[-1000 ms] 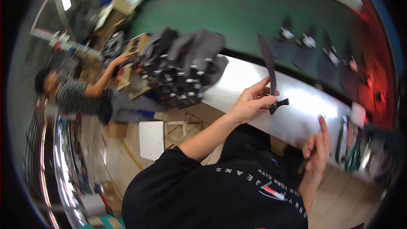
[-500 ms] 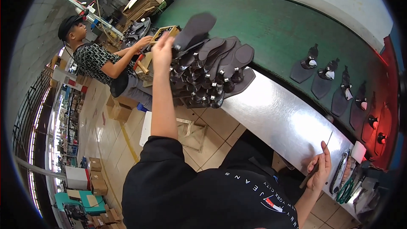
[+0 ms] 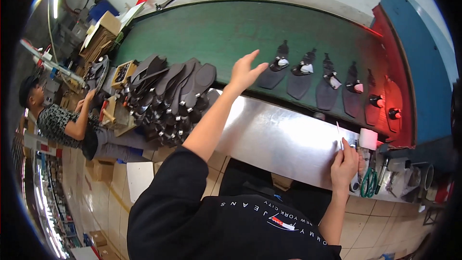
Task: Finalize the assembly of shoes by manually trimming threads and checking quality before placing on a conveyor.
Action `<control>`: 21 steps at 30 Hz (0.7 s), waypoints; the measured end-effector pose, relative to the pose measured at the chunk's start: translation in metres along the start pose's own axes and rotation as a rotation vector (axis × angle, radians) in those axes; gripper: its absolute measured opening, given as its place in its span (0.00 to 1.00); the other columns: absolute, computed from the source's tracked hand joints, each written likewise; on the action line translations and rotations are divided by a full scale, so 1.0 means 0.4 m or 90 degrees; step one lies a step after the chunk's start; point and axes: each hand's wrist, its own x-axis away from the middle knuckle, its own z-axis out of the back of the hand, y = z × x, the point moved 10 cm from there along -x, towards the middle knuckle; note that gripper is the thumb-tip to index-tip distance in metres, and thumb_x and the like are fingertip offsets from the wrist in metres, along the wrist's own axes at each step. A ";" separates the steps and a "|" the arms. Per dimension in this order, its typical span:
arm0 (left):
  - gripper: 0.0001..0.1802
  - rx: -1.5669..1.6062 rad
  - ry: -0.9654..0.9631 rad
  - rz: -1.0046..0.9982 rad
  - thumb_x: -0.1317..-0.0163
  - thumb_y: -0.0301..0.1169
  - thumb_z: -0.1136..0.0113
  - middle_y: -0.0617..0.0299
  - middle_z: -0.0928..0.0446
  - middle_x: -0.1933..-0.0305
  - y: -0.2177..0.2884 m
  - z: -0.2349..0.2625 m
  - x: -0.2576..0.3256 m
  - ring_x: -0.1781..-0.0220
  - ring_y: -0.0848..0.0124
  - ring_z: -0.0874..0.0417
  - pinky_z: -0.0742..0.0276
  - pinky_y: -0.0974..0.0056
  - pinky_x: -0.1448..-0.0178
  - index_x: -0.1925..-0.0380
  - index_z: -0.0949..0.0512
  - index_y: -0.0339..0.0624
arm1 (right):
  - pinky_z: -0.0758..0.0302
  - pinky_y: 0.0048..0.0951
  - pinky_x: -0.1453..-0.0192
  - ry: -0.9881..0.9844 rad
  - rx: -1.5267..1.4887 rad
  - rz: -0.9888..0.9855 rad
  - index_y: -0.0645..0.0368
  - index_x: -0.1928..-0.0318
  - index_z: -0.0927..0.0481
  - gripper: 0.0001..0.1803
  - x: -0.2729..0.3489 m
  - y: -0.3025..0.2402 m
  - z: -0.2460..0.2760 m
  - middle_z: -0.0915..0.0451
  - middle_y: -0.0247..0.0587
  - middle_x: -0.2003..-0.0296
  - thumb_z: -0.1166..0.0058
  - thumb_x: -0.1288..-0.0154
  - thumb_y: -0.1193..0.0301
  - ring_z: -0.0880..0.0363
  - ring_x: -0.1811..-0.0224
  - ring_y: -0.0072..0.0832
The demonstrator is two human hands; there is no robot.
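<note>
Two hands were apart: the left hand (image 3: 244,72), fingers spread and empty, hovered above centre near the black insoles (image 3: 272,78) on the green belt (image 3: 207,33). The right hand (image 3: 344,162), at lower right, pinched a thin stick (image 3: 338,132). Reaching further might have knocked the stacked soles (image 3: 168,96); brown cardboard boxes (image 3: 98,38) sat upper left.

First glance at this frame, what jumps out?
The row of black shoe insoles lying on the green conveyor belt, running right toward a red-lit section. Then the person's left hand, open and empty, reaching over the shiny metal worktable toward the belt, with a big fanned stack of dark insoles at its left end. The right hand holds a thin white stick at the table's right edge.
</note>
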 end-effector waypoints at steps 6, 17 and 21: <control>0.24 -0.212 0.058 -0.038 0.43 0.46 0.37 0.43 0.23 0.45 -0.066 -0.214 -0.079 0.39 0.48 0.26 0.31 0.53 0.36 0.56 0.18 0.38 | 0.31 0.40 0.54 -0.022 0.081 -0.018 0.54 0.46 0.22 0.19 -0.002 0.008 -0.024 0.26 0.42 0.65 0.46 0.39 0.75 0.28 0.60 0.40; 0.15 -0.135 0.120 -0.119 0.47 0.34 0.32 0.50 0.23 0.51 0.014 -0.159 0.018 0.51 0.51 0.22 0.26 0.55 0.46 0.59 0.18 0.44 | 0.33 0.42 0.47 0.052 0.060 0.021 0.54 0.40 0.26 0.28 -0.007 -0.062 0.035 0.27 0.46 0.57 0.42 0.44 0.77 0.29 0.53 0.42; 0.15 0.055 0.135 -0.105 0.48 0.27 0.32 0.54 0.21 0.55 0.078 -0.086 0.014 0.58 0.62 0.20 0.23 0.62 0.53 0.58 0.18 0.43 | 0.35 0.39 0.41 0.142 -0.095 0.046 0.58 0.44 0.22 0.24 0.018 -0.094 0.103 0.27 0.49 0.55 0.45 0.45 0.81 0.26 0.55 0.42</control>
